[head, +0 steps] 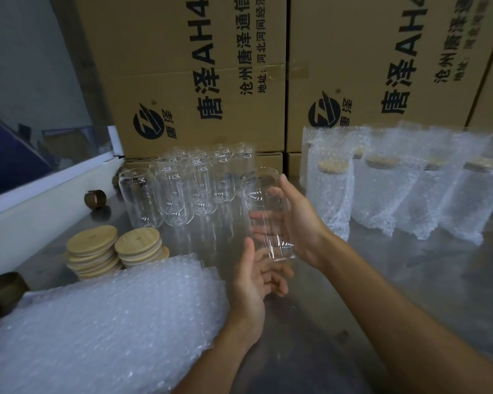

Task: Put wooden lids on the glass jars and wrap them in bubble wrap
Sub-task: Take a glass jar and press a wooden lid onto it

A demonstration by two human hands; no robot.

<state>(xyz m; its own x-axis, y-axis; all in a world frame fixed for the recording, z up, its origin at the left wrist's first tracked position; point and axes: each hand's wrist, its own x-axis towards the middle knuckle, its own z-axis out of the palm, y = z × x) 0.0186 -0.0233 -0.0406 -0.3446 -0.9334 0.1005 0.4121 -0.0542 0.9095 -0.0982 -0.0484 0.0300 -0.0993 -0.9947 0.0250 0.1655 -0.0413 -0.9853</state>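
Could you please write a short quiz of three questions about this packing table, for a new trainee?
1. True or false: the glass jar in the right hand already has a wooden lid on it.
2. Where are the loose wooden lids? A) stacked left of the hands, behind the bubble wrap pile; B) inside the cardboard boxes; C) on top of the wrapped jars.
3. Fill in: the left hand is ____ the held jar, palm turned up.

Key:
1. False; its mouth is bare.
2. A
3. below
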